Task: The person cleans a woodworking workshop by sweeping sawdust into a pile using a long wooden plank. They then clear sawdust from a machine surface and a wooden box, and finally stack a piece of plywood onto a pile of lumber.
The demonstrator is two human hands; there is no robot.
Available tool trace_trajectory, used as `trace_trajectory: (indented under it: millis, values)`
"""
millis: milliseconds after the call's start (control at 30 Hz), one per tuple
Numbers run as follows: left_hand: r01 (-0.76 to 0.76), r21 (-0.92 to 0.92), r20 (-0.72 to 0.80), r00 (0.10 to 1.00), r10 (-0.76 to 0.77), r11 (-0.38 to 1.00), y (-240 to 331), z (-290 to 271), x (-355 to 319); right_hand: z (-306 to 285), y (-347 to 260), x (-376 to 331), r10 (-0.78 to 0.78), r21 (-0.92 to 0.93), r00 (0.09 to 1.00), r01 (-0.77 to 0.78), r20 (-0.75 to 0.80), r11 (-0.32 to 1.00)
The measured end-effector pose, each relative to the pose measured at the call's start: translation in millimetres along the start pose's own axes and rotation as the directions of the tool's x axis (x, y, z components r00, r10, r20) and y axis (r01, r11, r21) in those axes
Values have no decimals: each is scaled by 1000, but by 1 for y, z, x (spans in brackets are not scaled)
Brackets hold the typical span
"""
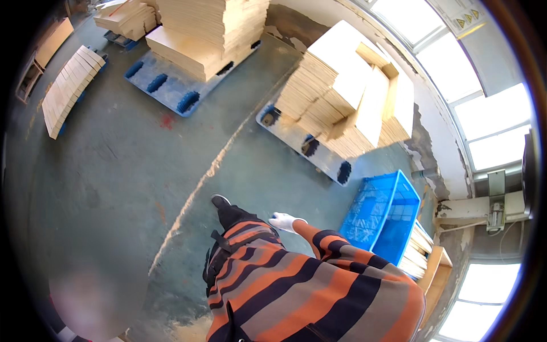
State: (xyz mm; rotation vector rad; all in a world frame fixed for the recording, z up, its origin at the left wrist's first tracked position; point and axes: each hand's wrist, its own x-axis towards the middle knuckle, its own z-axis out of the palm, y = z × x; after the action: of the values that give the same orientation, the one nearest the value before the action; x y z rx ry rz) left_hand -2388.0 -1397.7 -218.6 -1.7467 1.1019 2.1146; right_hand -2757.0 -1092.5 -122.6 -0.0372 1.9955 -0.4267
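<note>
My right hand [286,222], in a white glove, hangs beside my striped top [307,279], near my hip. Its fingers are loosely bent and a little apart, and nothing shows in them. The hand touches no object I can make out; the grey-green floor [188,148] lies below it. My left hand is out of sight. To the right of my right arm stands a blue plastic crate [370,214], tipped so that its hollow side shows.
Ahead, stacked pale boards [319,85] rest on a blue-grey pallet [296,141]. Farther left, another board stack [188,48] sits on a blue pallet [165,85]. A row of boards [71,85] lies far left. A blurred person [94,290] is at lower left. Windows line the right wall.
</note>
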Motion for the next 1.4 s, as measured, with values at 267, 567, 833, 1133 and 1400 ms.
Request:
trace_trajectory:
  millis: [267, 567, 833, 1133, 1400]
  values:
    - [-115, -239, -97, 991, 95, 964, 176, 19, 51, -173, -253, 103, -305, 222, 919, 361, -248, 906]
    - [-154, -116, -61, 987, 148, 981, 351, 61, 146, -177, -272, 130, -296, 190, 921, 347, -252, 918]
    - [-336, 431, 323, 924, 204, 837, 475, 35, 243, -82, -216, 70, 432, 507, 901, -359, -31, 784]
    - [-246, -2, 170, 955, 243, 969, 701, 95, 258, -102, -327, 100, 249, 387, 966, -207, -63, 899]
    - [-75, 22, 268, 961, 66, 997, 659, 57, 285, -207, -401, 137, 171, 409, 943, -42, -285, 912]
